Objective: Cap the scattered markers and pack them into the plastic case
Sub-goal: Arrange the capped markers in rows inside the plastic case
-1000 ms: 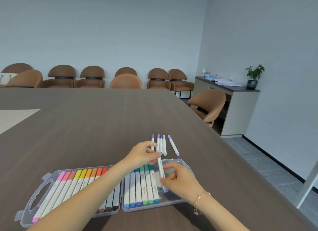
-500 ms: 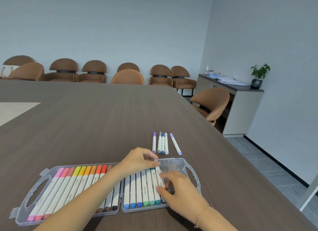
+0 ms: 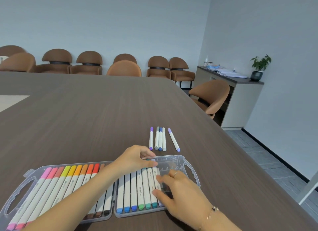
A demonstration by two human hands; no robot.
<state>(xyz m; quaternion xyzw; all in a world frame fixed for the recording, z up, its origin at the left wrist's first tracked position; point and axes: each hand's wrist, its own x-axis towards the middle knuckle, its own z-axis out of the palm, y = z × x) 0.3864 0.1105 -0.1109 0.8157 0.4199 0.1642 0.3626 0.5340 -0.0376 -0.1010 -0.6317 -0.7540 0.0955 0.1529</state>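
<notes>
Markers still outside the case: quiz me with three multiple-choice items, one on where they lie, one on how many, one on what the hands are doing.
1. Where do the loose markers lie?
A. On the table beyond the case
B. On the sideboard
C. In the case's left half

2. How many are they?
A. Two
B. Five
C. Nine

3. What are the hands doing?
A. Both rest flat on bare table
B. Both touch a marker in the case's right half
C. One lifts the plant

Key: 1 A, they lie past the plastic case. 2 B, five count out. 3 B, left hand and right hand press the pale-capped marker.
</notes>
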